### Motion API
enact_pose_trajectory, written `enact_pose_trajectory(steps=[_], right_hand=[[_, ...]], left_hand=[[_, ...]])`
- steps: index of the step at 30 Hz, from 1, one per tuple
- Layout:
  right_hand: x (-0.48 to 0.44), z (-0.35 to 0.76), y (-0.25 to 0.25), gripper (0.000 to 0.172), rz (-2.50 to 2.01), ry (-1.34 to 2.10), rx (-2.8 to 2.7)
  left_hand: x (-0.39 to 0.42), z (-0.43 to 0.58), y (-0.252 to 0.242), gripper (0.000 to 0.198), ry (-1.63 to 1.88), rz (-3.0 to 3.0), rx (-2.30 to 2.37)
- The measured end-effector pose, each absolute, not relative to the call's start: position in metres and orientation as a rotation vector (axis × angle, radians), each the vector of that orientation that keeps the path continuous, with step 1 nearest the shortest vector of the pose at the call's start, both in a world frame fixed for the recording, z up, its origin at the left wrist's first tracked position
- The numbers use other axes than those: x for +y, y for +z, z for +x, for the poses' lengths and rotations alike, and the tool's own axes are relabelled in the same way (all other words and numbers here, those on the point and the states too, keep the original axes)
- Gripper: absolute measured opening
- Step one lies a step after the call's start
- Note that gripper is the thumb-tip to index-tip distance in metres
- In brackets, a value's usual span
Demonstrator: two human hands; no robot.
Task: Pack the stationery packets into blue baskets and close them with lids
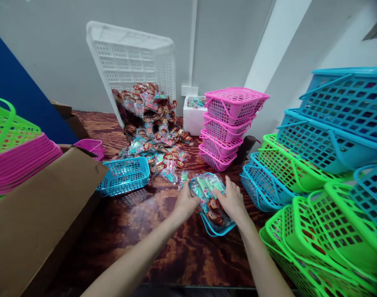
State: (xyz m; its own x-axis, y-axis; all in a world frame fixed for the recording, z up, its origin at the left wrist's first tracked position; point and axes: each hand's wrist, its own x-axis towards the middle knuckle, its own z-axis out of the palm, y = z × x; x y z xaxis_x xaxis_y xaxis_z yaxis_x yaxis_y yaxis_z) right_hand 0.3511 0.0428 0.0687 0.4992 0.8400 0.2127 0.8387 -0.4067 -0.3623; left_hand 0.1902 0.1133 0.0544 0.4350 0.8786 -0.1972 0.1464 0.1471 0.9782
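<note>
Hands rest apart on a small blue basket (pixel 217 232) heaped with toy packets (pixel 207 192) on the wooden table (pixel 151 251): left hand (pixel 185 204) at its nine o'clock side, right hand (pixel 233 202) at three o'clock, fingers laid loosely over the packets, apparently gripping nothing. A loose packet pile (pixel 154 140) lies at eleven o'clock.

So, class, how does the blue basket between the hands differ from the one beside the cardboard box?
The held basket is packed with packets; the lone basket looks empty. The left hand and right hand touch the held basket; the lone basket sits untouched. Both are blue plastic.
</note>
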Motion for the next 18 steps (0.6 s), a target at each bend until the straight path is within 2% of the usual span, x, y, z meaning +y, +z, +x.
enact_pose_trajectory(steps=[2, 6, 13, 18], right_hand=[[0.041, 0.353, 0.064, 0.063, -2.135, 0.020, -1.466], [0.044, 0.348, 0.062, 0.051, -1.908, 0.150, -1.777], [0.063, 0.353, 0.065, 0.049, -2.001, 0.268, -1.904], [0.052, 0.350, 0.064, 0.044, -2.042, 0.143, -1.838]], left_hand=[[0.112, 0.190, 0.049, 0.093, 0.723, 1.364, 1.029], [0.108, 0.188, 0.045, 0.092, 0.817, 1.447, 1.008], [0.115, 0.186, 0.045, 0.065, 0.786, 1.683, 1.034], [0.117, 0.177, 0.041, 0.064, 0.753, 1.701, 1.080]])
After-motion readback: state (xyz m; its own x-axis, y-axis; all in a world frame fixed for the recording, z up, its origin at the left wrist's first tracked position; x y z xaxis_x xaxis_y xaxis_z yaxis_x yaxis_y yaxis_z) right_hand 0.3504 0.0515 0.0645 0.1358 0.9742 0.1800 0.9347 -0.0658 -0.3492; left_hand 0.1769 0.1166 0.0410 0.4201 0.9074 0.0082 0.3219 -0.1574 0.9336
